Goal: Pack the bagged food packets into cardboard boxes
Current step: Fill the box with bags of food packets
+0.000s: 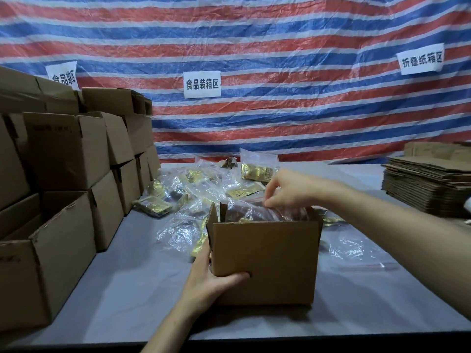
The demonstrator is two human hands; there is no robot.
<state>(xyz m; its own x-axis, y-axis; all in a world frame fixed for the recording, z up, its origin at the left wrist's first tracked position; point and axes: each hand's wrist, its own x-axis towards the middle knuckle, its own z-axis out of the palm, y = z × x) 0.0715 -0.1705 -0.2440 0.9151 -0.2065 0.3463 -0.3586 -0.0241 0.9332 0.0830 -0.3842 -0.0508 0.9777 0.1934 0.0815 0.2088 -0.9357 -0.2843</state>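
An open cardboard box (270, 256) stands on the grey table in front of me. My left hand (209, 278) grips its lower left corner, thumb across the front face. My right hand (285, 191) is above the box's open top, fingers pinched on the upper edge of a clear plastic bag of food packets (254, 212) that sits partly inside the box. Behind the box lies a loose heap of clear bags with gold packets (201, 184).
Filled and open cardboard boxes (66, 174) are stacked along the left side. A pile of flat folded cartons (428, 187) sits at the right. An empty clear bag (356, 250) lies right of the box. A striped tarp (254, 47) with paper signs hangs behind the table (127, 289).
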